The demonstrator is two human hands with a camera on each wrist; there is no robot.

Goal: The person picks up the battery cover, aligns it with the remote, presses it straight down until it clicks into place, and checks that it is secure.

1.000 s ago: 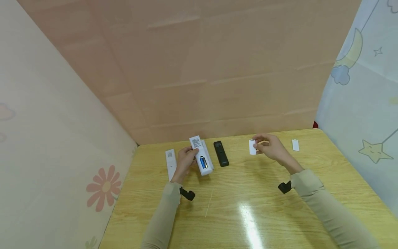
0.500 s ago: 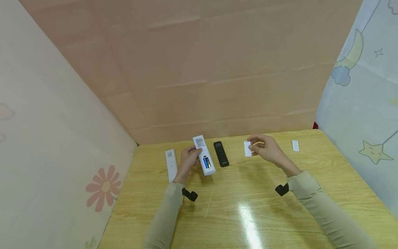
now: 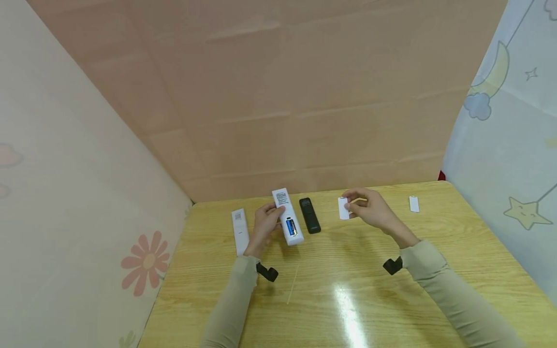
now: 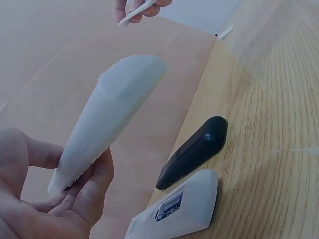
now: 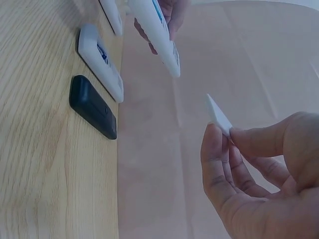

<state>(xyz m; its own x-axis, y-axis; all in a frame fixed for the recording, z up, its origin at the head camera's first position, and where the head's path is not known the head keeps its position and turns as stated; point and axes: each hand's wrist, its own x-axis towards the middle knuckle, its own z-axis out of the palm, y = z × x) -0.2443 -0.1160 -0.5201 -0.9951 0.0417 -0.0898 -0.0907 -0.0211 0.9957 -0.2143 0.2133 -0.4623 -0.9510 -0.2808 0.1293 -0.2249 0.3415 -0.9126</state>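
My left hand (image 3: 263, 224) grips a white remote control (image 3: 288, 215) raised above the table, its back turned up. Blue batteries (image 3: 291, 227) show in its uncovered battery compartment. Between thumb and fingers, my right hand (image 3: 375, 210) pinches a white battery cover (image 3: 343, 209), which is apart from the remote and to its right. A second white remote (image 4: 199, 206) lies on the table below, its compartment uncovered with something inside; the held one hides it in the head view. Beside it is a black remote (image 3: 310, 216).
Another white remote (image 3: 239, 227) lies left of my left hand, partly behind the wrist. A second white cover (image 3: 414, 204) rests far right on the wooden table (image 3: 391, 309). A thin pale strip (image 3: 293, 284) lies nearer me. Fabric-like walls border the table.
My right hand has carried the cover leftward, closer to the held remote. My left hand has shifted slightly right with the remote, which now hides the white one beneath it.
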